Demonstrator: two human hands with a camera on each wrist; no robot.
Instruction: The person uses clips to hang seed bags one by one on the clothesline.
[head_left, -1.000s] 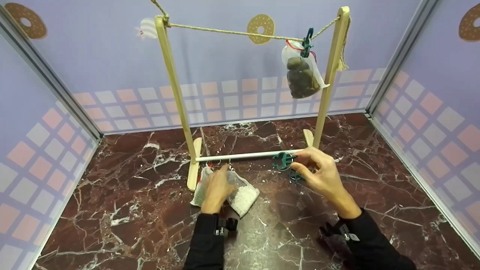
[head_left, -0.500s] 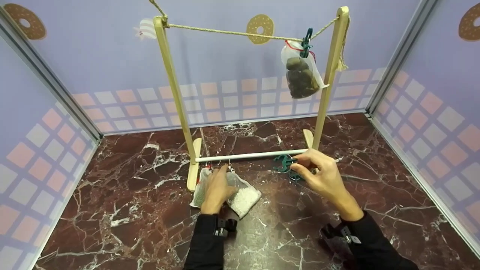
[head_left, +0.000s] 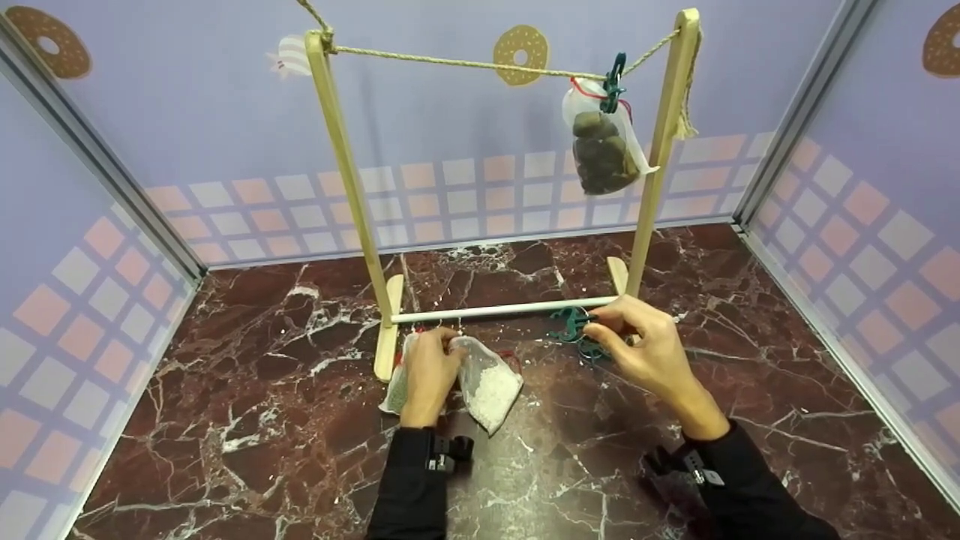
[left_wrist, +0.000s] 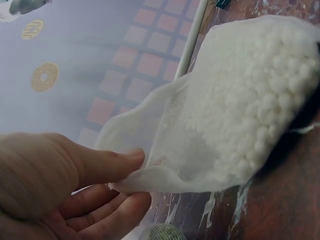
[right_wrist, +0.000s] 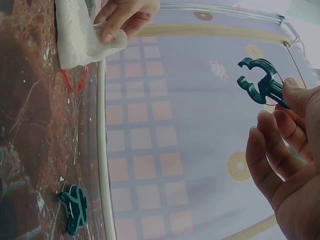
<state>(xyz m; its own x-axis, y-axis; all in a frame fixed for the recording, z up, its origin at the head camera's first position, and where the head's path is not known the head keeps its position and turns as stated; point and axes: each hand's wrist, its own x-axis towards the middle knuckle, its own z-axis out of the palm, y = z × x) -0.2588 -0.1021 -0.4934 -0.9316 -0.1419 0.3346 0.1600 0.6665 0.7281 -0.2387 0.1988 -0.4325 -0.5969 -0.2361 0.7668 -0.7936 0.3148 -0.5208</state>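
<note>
My left hand (head_left: 433,375) pinches the top edge of a white mesh bag (left_wrist: 240,110) filled with small white beads or pebbles; its lower part hangs toward the marble tabletop. Beside that hand lies a second mesh bag (head_left: 395,394) with greenish-grey contents, partly covered by the hand. My right hand (head_left: 643,341) holds a green plastic clip (right_wrist: 262,82) by its handles between thumb and fingers, its curved jaws pointing left in the head view. Another green clip (right_wrist: 75,210) lies on the tabletop below the right hand.
A wooden frame (head_left: 346,172) stands behind the hands, a rope (head_left: 450,61) strung between its posts and a white bar (head_left: 502,310) low across it. From the rope, near the right post, hangs a bag of dark stones (head_left: 600,154), held by a green clip (head_left: 613,86). Patterned walls enclose the table.
My left hand has gone from lying over the bags to pinching the white-filled bag's edge, and that bag's top has been drawn up. My right hand, with the clip, has barely moved.
</note>
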